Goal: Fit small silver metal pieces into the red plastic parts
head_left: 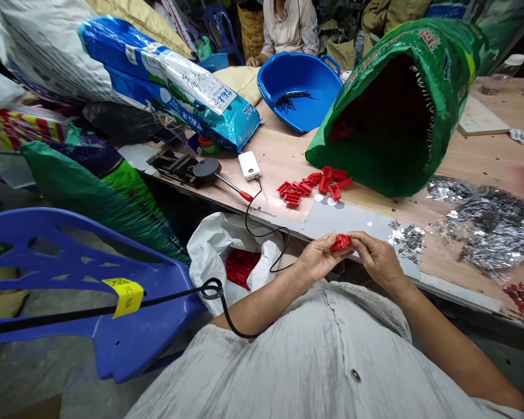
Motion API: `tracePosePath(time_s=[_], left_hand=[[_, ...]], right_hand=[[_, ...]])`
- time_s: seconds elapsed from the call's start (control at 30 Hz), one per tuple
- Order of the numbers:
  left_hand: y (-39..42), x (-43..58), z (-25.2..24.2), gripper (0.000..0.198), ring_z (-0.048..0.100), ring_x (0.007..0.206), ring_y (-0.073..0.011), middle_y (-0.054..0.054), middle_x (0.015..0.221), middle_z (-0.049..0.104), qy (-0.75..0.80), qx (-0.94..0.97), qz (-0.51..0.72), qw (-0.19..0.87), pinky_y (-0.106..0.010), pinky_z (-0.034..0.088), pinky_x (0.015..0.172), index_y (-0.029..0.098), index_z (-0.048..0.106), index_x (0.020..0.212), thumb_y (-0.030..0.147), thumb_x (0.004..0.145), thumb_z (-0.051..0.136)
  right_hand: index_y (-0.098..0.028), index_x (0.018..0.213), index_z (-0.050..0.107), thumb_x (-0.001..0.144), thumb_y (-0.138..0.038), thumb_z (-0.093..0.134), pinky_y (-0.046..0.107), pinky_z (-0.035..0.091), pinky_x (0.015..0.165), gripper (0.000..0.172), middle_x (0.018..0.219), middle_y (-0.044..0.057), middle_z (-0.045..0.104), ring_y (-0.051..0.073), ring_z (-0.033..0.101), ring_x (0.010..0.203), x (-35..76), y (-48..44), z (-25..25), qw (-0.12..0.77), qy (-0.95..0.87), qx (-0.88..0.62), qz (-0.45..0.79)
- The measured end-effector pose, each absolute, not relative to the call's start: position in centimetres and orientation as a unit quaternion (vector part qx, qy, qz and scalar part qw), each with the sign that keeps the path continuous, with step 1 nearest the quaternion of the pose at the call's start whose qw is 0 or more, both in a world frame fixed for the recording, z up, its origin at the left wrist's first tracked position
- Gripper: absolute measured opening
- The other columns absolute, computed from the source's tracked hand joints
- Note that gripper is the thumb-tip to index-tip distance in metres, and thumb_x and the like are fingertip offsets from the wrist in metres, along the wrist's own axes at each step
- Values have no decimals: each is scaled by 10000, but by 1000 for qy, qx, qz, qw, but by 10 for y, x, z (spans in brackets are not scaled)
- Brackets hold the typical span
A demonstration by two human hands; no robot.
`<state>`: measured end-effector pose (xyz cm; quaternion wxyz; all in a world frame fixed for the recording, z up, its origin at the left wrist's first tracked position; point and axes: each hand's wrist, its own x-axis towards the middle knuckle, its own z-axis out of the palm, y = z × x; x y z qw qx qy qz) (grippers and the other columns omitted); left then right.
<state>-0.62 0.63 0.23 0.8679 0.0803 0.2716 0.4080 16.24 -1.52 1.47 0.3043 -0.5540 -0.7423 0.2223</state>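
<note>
Just off the table's front edge, my left hand (318, 259) grips a small red plastic part (341, 242) between thumb and fingers. My right hand (379, 260) is closed in a pinch at the right end of that part; whatever sits between its fingertips is too small to make out. Beyond my hands, several loose red plastic parts (305, 187) lie in a pile before the mouth of a green sack (452, 87). Small metal pieces (407, 240) are scattered on the table to the right of my right hand.
A white bag (205, 244) of red parts stands below the table edge, left of my hands. A hand press (207, 169) with a red-tipped lever, a white power bank (248, 166) and a blue basin (297, 110) are on the table. A blue chair (152, 326) is at left; a person sits opposite.
</note>
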Motion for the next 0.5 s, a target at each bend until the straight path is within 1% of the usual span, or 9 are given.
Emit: tracePosePath(time_s=[0.07, 0.1, 0.23, 0.3, 0.4, 0.5], left_hand=[[6, -6, 1, 162, 713, 887, -185, -72, 894, 709, 265, 86, 408, 869, -392, 470, 1038, 107, 646, 850, 206, 924, 542], [6, -6, 1, 161, 713, 895, -188, -73, 900, 709, 264, 85, 407, 870, -399, 460, 1052, 106, 648, 859, 212, 924, 545], [8, -7, 4, 204, 708, 847, -168, -68, 871, 707, 274, 58, 403, 871, -383, 457, 1051, 97, 662, 896, 225, 947, 511], [9, -7, 7, 233, 702, 807, -154, -66, 852, 705, 280, 45, 405, 869, -362, 476, 1019, 91, 666, 893, 219, 961, 484], [8, -6, 9, 232, 696, 783, -141, -67, 841, 703, 276, 43, 414, 866, -332, 490, 991, 86, 667, 873, 215, 958, 493], [6, -4, 8, 219, 703, 799, -147, -73, 843, 710, 272, 49, 426, 861, -342, 480, 1007, 81, 663, 857, 202, 950, 506]], right_hand=[[-274, 1098, 662, 994, -376, 403, 294, 508, 741, 297, 998, 20, 748, 189, 699, 826, 163, -14, 14, 322, -734, -554, 226], [-271, 1107, 660, 997, -376, 395, 290, 509, 739, 306, 996, 19, 748, 186, 698, 822, 164, -13, 14, 320, -736, -549, 233], [-285, 1312, 561, 1003, -392, 383, 282, 510, 702, 373, 1080, 22, 739, 190, 707, 838, 167, -14, 18, 262, -772, -527, 241], [-281, 1351, 526, 1003, -399, 383, 292, 505, 699, 394, 1125, 34, 728, 201, 710, 849, 167, -15, 19, 242, -786, -527, 215], [-266, 1296, 562, 1002, -411, 385, 295, 494, 692, 373, 1108, 48, 730, 208, 708, 833, 165, -15, 16, 247, -786, -538, 175], [-253, 1201, 619, 995, -418, 400, 281, 476, 661, 343, 989, 42, 746, 197, 695, 773, 162, -13, 11, 282, -761, -558, 173]])
